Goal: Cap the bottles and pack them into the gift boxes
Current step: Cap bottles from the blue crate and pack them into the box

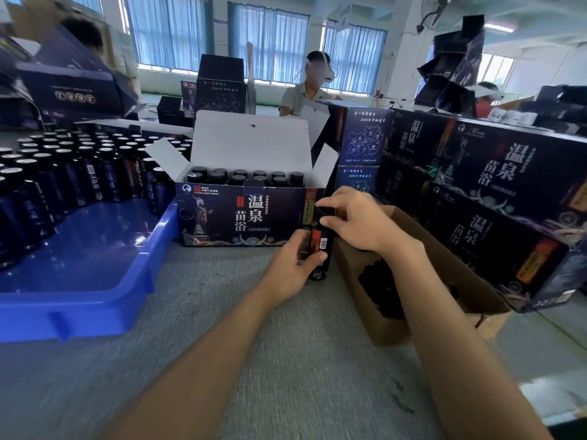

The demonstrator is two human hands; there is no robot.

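Note:
A dark bottle (320, 246) with a red label and barcode stands on the grey table just in front of the open gift box (241, 217). My left hand (297, 265) grips its body. My right hand (355, 217) pinches the black cap (325, 211) on top of the bottle. The gift box's lid is up and several capped bottles (244, 176) stand inside in rows. A brown cardboard box (394, 325) under my right forearm holds loose black caps (381, 290).
A blue plastic tray (95, 281) at the left carries several uncapped dark bottles (63, 166). Stacked closed gift boxes (495, 198) fill the right side. A person stands behind the open box at the far side, with more boxes around.

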